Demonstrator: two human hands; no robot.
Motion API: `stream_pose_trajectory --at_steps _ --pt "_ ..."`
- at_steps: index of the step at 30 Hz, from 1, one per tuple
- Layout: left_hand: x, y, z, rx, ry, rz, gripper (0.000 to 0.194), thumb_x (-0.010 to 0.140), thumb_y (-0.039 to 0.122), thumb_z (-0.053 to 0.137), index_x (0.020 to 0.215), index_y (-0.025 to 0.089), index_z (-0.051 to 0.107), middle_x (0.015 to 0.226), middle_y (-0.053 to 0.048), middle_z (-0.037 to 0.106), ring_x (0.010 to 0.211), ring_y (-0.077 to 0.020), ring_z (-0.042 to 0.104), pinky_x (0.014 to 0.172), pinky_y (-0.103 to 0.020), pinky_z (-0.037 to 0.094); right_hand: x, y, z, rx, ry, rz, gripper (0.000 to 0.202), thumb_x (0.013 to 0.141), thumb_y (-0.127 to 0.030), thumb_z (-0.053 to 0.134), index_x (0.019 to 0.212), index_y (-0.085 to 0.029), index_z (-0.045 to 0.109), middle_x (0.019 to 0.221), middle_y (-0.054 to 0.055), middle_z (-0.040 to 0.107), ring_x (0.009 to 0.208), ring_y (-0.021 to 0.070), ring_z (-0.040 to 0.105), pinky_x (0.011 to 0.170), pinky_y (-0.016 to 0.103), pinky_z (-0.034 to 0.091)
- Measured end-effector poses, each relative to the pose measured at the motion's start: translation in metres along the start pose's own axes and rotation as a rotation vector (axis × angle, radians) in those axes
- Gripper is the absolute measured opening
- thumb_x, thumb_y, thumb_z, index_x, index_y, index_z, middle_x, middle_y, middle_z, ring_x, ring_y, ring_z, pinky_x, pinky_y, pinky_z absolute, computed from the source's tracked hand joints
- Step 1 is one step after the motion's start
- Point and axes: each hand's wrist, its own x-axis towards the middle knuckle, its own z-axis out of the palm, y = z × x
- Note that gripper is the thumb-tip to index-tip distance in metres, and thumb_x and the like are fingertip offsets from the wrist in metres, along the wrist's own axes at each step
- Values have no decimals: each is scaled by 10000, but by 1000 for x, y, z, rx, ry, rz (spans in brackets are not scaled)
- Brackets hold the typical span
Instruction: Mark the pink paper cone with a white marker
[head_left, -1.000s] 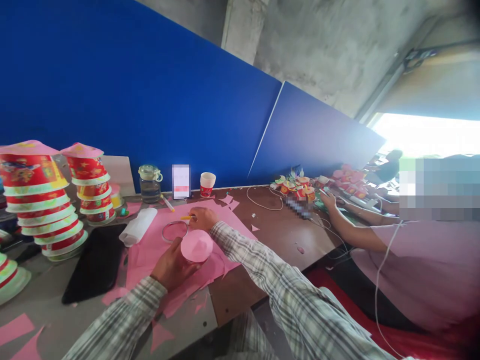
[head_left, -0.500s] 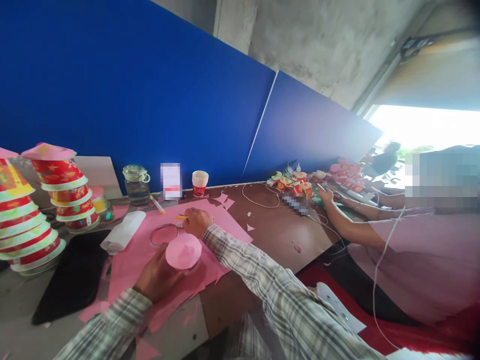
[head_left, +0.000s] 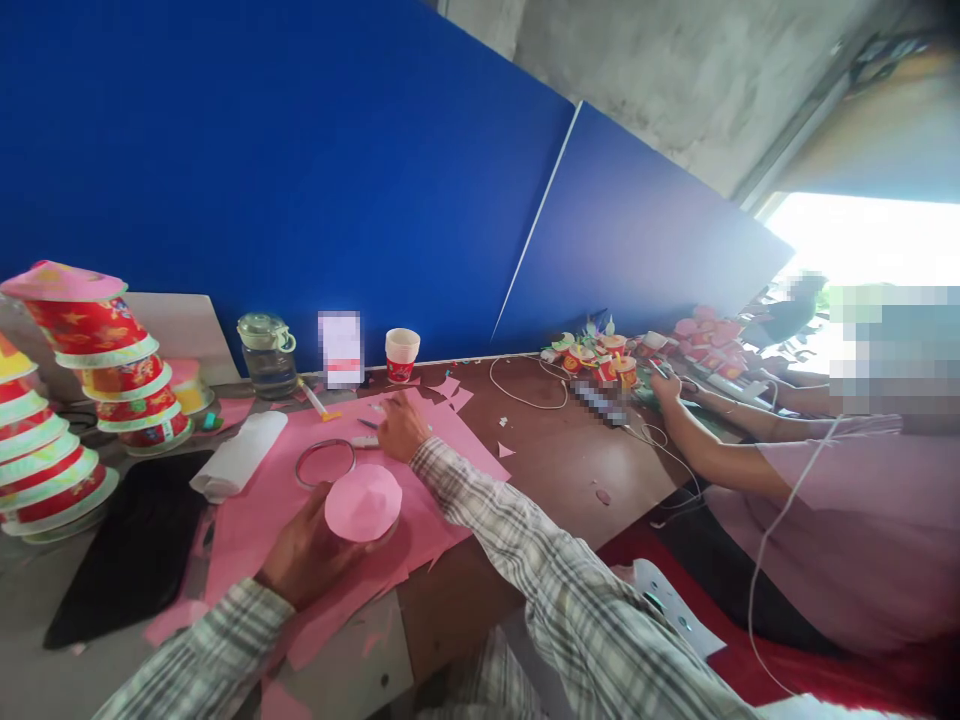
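Observation:
My left hand (head_left: pixel 306 550) is wrapped round a small cup topped with a pink paper disc (head_left: pixel 364 503); most of the cup is hidden under the disc. Beyond it, over pink paper sheets (head_left: pixel 457 450), my right hand (head_left: pixel 403 426) has its fingers bent close to a thin, dark pointed object that I cannot make out. A cable ring (head_left: pixel 324 463) with a white end lies between the hands. A yellow and white pen-like tool (head_left: pixel 315 400) rests on the pink paper, left of my right hand.
Stacks of red decorated cups (head_left: pixel 135 380) and a black pad (head_left: pixel 131 550) are on the left. A glass jug (head_left: pixel 268 360), a paper cup (head_left: pixel 402 357) and a white roll (head_left: pixel 240 458) stand or lie nearby. A person (head_left: pixel 840 520) sits at the right, near paper crafts (head_left: pixel 600 360).
A yellow item that was at my right fingertips is no longer there; a yellow piece now shows at the pen-like tool's lower end. My left hand still holds the cup. The view has shifted slightly.

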Motion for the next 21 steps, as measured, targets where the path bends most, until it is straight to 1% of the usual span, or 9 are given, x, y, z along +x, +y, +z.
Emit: stream_pose_trajectory --at_steps 3,4,6,8,10,13,16,18,21 --pt "0 -2 0 29 -33 -72 627 539 623 551 995 206 447 848 -75 575 708 -199 585 559 -336 513 -7 -1 -27 100 32 -23 407 758 -63 366 1154 -93 454 1151 156 502 1114 191 503 923 321 447" --pt "1 -2 0 41 -43 -93 635 542 647 527 980 193 452 843 -84 570 685 -199 579 542 -341 506 -11 -2 -36 134 30 -28 408 796 -91 342 1195 -122 420 1141 135 518 1048 164 544 894 306 467" --pt "2 -3 1 57 -52 -127 658 546 683 487 955 170 463 823 -95 563 645 -194 563 527 -352 496 -23 -4 -54 228 -10 -26 439 854 -168 289 1292 -178 287 934 68 602 706 97 604 702 259 520" --pt "4 -4 2 47 -65 -165 681 542 700 472 954 158 472 813 -96 563 644 -192 556 550 -362 497 -39 -5 -69 569 -76 33 502 877 -270 276 1351 -209 125 771 23 608 457 66 522 525 237 493" --pt "5 -5 3 30 -86 -218 703 532 703 480 972 156 482 820 -92 565 669 -194 557 583 -367 497 -56 -6 -81 809 -101 38 533 876 -322 277 1361 -235 75 699 3 593 381 55 466 428 210 433" --pt "3 -7 4 33 -128 -280 712 522 706 489 990 170 502 853 -86 570 718 -203 558 635 -383 490 -78 -7 -95 1089 -167 12 480 854 -373 345 1313 -264 257 702 11 604 352 50 436 382 207 374" --pt "0 -10 5 53 -147 -317 722 515 729 464 976 175 517 880 -91 571 755 -215 553 687 -409 480 -92 -6 -100 1336 -256 2 482 818 -428 426 1255 -239 353 710 26 618 417 82 510 427 243 415" --pt "-1 -11 5 57 -157 -336 729 507 738 453 956 168 523 875 -92 569 750 -217 550 694 -414 476 -97 -5 -96 1478 -271 39 461 803 -421 472 1210 -219 394 684 17 610 444 95 532 441 251 423" --pt "-1 -11 4 60 -164 -329 719 504 731 462 933 157 525 844 -90 566 719 -211 552 666 -401 477 -100 -4 -82 1659 -253 87 327 778 -351 538 1059 -198 474 620 -16 585 383 73 472 410 229 385"
